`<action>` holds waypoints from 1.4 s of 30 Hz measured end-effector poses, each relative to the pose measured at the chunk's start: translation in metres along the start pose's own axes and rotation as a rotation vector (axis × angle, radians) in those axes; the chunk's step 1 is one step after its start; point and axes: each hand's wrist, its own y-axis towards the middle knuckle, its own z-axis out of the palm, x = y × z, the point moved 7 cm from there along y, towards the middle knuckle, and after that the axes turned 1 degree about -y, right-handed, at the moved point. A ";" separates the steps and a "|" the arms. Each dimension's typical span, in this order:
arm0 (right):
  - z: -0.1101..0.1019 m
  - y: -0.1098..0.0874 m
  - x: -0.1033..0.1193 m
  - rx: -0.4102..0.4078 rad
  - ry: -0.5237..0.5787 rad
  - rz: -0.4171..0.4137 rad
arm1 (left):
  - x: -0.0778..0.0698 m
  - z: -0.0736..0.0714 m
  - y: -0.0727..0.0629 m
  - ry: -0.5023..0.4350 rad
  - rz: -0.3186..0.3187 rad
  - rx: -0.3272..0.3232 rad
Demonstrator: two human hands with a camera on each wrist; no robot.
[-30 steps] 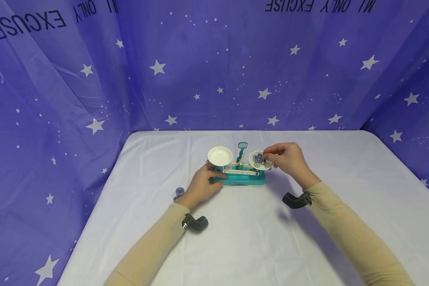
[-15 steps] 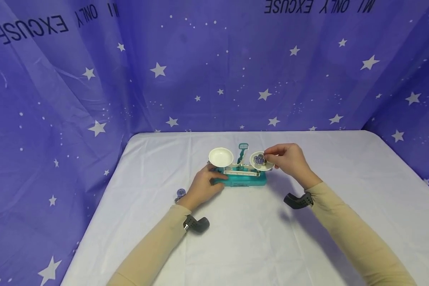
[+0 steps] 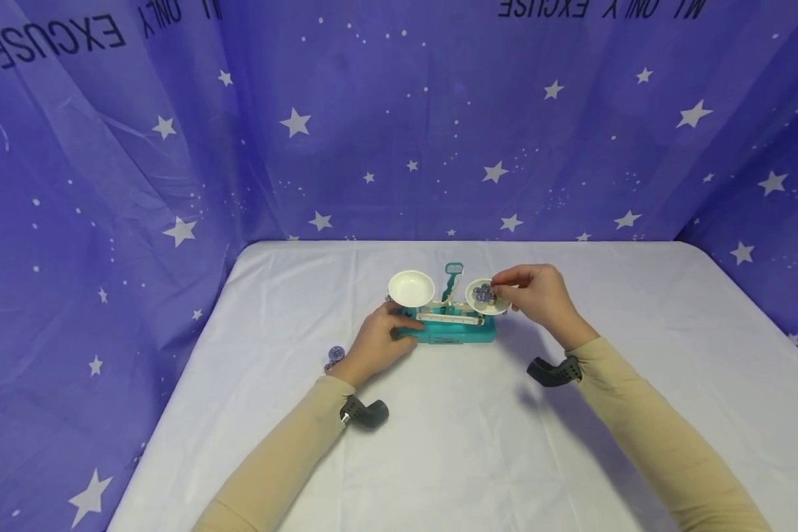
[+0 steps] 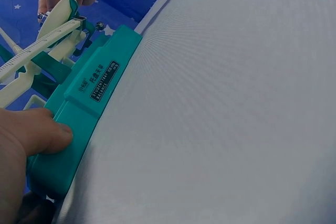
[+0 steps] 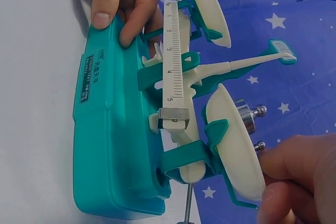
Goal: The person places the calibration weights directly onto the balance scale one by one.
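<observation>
A teal and cream balance scale (image 3: 452, 334) stands on the white table. My left hand (image 3: 377, 341) grips the left end of its base, thumb (image 4: 50, 137) on the front and the other fingers behind. Nothing lies on the left pan (image 3: 411, 289). Several metal weights (image 3: 483, 293) stand on the right pan (image 5: 233, 156). Over that pan's outer rim my right hand (image 3: 539, 297) pinches what appears to be a small metal weight between thumb and index finger; the fingers hide most of it. A silver rider (image 5: 173, 116) sits near the right end of the beam ruler.
A few more weights (image 3: 335, 356) stand on the table, just left of my left wrist. The white tablecloth (image 3: 465, 443) spreads in front of the scale. Behind it hangs a blue curtain (image 3: 359, 111) with white stars.
Both hands keep nearly the same places. The head view shifts slightly; the scale, its pans and the weights show no clear movement.
</observation>
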 end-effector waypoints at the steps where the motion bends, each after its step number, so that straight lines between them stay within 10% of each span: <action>1: 0.000 -0.001 -0.001 0.001 -0.004 0.001 | 0.000 0.001 -0.001 -0.001 -0.001 0.001; 42: -0.033 -0.011 0.000 -0.067 -0.036 -0.048 | -0.001 -0.001 0.003 0.030 -0.003 0.019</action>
